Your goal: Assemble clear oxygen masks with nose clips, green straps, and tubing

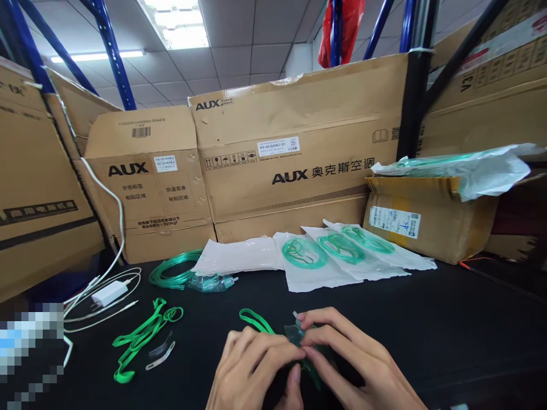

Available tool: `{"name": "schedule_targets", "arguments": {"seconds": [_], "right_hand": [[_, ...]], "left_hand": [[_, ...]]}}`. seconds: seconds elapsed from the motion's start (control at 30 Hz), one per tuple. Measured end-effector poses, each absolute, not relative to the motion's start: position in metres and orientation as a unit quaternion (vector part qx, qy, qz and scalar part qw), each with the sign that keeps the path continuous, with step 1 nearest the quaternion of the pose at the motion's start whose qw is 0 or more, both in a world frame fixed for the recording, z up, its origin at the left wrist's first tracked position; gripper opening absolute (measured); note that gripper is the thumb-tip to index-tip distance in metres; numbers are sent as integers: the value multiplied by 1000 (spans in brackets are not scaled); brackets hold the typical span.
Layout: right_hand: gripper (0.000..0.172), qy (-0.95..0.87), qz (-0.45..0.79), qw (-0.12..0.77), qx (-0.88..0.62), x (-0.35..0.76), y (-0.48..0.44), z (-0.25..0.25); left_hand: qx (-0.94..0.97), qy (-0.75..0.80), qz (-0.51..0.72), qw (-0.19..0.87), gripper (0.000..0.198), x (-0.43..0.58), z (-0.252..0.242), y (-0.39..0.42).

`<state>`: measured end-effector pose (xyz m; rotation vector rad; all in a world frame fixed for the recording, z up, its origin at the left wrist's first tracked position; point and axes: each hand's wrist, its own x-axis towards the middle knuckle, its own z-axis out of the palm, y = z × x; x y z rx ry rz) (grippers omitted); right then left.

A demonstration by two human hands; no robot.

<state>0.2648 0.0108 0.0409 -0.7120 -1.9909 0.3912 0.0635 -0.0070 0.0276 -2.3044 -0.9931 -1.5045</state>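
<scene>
Near the front edge of the black table, both my hands close in on a small clear-green plastic oxygen mask (293,335). My left hand (256,361) is closed, its fingertips pinching the mask from the left. From the right, my right hand (356,356) also pinches it, index finger by the pale connector stub (296,316) on top. A green elastic strap (257,320) loops out behind my left fingers. Most of the mask is hidden by my fingers. To the left lie several loose green straps (137,340) and a thin metal strip (161,357) beside a dark piece.
A green tubing coil (164,273) and another clear-green mask (211,283) lie behind, by flat white pouches (241,254). Pouches with coiled tubing (299,279) sit right of them. A charger (111,293) with white cables lies left. Cardboard boxes (299,148) line the back.
</scene>
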Motion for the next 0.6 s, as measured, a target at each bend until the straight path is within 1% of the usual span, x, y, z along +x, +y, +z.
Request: {"name": "schedule_targets", "arguments": {"seconds": [0.1,0.23,0.3,0.43,0.6], "right_hand": [[23,-816,143,473,-301,264,10,41],[27,-818,123,488,-278,261,9,40],[28,-819,114,494,-268,260,8,40],[26,-821,99,497,-263,260,7,38],[26,-839,86,482,-239,260,7,37]], "left_hand": [[-781,-374,-488,110,25,59,26,-4],[-782,-409,-463,85,37,58,23,-5],[-778,-426,-458,66,33,60,21,-7],[-768,-466,-438,20,23,66,24,-10],[-753,-508,-418,11,26,70,30,-13]]}}
